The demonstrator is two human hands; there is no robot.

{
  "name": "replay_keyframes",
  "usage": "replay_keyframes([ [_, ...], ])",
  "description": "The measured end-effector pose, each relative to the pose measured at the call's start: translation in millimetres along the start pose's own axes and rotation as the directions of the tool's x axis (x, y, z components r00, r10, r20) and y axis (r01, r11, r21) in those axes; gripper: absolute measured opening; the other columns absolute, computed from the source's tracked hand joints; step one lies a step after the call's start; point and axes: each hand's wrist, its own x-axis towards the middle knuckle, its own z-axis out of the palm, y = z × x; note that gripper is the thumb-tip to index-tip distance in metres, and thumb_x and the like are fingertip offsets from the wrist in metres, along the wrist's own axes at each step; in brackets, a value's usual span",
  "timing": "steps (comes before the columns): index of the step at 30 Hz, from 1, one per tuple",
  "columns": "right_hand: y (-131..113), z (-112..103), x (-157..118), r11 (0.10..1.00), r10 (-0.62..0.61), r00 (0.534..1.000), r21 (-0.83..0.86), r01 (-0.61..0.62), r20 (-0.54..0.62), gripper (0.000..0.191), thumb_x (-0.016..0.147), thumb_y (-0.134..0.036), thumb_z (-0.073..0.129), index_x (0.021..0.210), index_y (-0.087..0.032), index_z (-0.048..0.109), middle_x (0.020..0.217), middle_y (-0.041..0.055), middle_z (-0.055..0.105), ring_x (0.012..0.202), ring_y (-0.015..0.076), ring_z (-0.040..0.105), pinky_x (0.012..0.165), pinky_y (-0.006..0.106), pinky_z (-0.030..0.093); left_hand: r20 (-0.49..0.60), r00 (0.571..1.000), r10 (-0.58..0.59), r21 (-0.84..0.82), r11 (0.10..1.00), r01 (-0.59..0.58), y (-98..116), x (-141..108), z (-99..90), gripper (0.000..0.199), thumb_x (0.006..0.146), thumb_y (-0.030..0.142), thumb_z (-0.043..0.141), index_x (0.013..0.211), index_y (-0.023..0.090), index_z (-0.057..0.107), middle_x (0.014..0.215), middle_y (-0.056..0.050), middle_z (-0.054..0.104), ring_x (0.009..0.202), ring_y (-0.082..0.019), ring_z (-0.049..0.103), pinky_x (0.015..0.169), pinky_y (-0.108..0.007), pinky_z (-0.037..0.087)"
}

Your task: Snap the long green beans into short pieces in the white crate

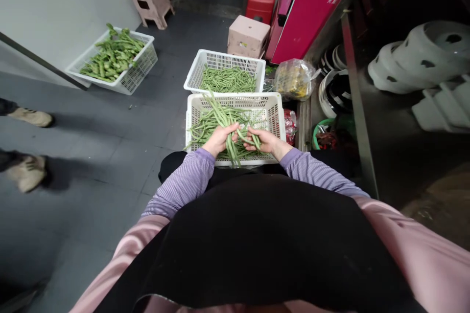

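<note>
White basket lies beneath left hand and right hand, gripping beans near its edge.

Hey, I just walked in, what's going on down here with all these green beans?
A person's left hand holds a bunch of long green beans, and the right hand grips a few near their ends, over a white plastic basket of more long beans. Just beyond, a second white basket holds shorter green pieces. Off to the left, chunky green vegetables fill a third white basket, near someone else's beige shoes.
</note>
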Motion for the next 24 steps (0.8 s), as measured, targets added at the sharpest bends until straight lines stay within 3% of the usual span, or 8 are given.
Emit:
replay_keyframes([
  [4, 6, 14, -10, 0.996, 0.058, 0.956, -0.082, -0.036, 0.287, 0.021, 0.098, -0.033, 0.05, 0.086, -0.017, 0.055, 0.052, -0.0064, 0.043, 0.037, 0.0065, 0.033, 0.037, 0.015, 0.028, 0.03, 0.998, -0.053, -0.097, 0.994, 0.055, -1, 9, -4.8, 0.03, 0.071, 0.034, 0.08, 0.075, 0.012, 0.06, 0.044, 0.005, 0.046, 0.038, -0.007, 0.043, 0.044, -0.021, 0.035],
  [8, 11, 13, -17, 0.995, 0.031, 0.953, -0.104, 0.0, 0.302, 0.026, 0.091, -0.036, 0.062, 0.076, -0.017, 0.052, 0.052, -0.0075, 0.037, 0.039, 0.0048, 0.027, 0.038, 0.015, 0.026, -0.059, 0.996, -0.068, -0.129, 0.99, 0.06, 3, 8, -5.4, 0.024, 0.072, 0.026, 0.078, 0.077, 0.013, 0.059, 0.049, 0.005, 0.051, 0.036, -0.006, 0.042, 0.04, -0.021, 0.032],
  [11, 17, 12, -16, 0.992, -0.117, 0.975, -0.033, 0.125, 0.19, 0.034, 0.086, -0.04, 0.069, 0.072, -0.019, 0.047, 0.054, -0.0078, 0.034, 0.042, 0.0054, 0.028, 0.039, 0.017, 0.027, -0.199, 0.98, 0.0, -0.041, 0.999, -0.008, 6, 5, -2.7, 0.021, 0.075, 0.025, 0.075, 0.074, 0.012, 0.059, 0.054, 0.002, 0.058, 0.037, -0.006, 0.044, 0.039, -0.021, 0.032],
  [14, 18, 12, -7, 0.958, -0.275, 0.959, 0.061, 0.28, -0.071, 0.037, 0.089, -0.041, 0.066, 0.071, -0.02, 0.042, 0.053, -0.0081, 0.033, 0.041, 0.0061, 0.029, 0.038, 0.017, 0.027, -0.24, 0.956, 0.169, 0.163, 0.978, -0.132, 8, -2, 6.3, 0.02, 0.073, 0.025, 0.077, 0.07, 0.012, 0.061, 0.055, 0.0, 0.061, 0.039, -0.005, 0.044, 0.043, -0.021, 0.035],
  [17, 10, 10, 4, 0.924, -0.261, 0.902, 0.181, 0.337, -0.343, 0.034, 0.099, -0.036, 0.05, 0.071, -0.021, 0.039, 0.049, -0.0074, 0.035, 0.038, 0.0072, 0.03, 0.037, 0.018, 0.03, -0.154, 0.965, 0.21, 0.249, 0.954, -0.168, 6, -10, 15.8, 0.023, 0.07, 0.027, 0.08, 0.069, 0.013, 0.062, 0.055, 0.0, 0.061, 0.04, -0.006, 0.045, 0.045, -0.021, 0.036],
  [19, 4, 9, 8, 0.931, -0.194, 0.89, 0.209, 0.3, -0.412, 0.032, 0.102, -0.033, 0.042, 0.073, -0.021, 0.041, 0.048, -0.006, 0.04, 0.039, 0.0085, 0.037, 0.038, 0.018, 0.034, -0.122, 0.978, 0.168, 0.214, 0.967, -0.139, 4, -11, 18.3, 0.027, 0.069, 0.031, 0.081, 0.068, 0.013, 0.061, 0.055, 0.0, 0.061, 0.04, -0.006, 0.046, 0.043, -0.021, 0.035],
  [22, -1, 13, 9, 0.987, -0.098, 0.969, 0.101, 0.124, -0.226, 0.024, 0.101, -0.032, 0.045, 0.082, -0.019, 0.049, 0.059, 0.0006, 0.058, 0.047, 0.0114, 0.053, 0.044, 0.021, 0.045, -0.131, 0.984, 0.117, 0.178, 0.98, -0.093, 3, -6, 16.0, 0.031, 0.069, 0.033, 0.082, 0.064, 0.014, 0.058, 0.049, 0.002, 0.054, 0.039, -0.007, 0.043, 0.042, -0.021, 0.032],
  [24, 0, 20, 7, 0.999, -0.041, 0.997, 0.028, 0.043, -0.059, 0.02, 0.101, -0.03, 0.047, 0.086, -0.017, 0.052, 0.062, 0.0018, 0.06, 0.046, 0.0108, 0.053, 0.042, 0.02, 0.043, -0.163, 0.975, 0.149, 0.233, 0.966, -0.109, 3, -2, 12.8, 0.029, 0.068, 0.028, 0.082, 0.062, 0.015, 0.057, 0.048, 0.003, 0.052, 0.041, -0.008, 0.042, 0.044, -0.022, 0.032],
])
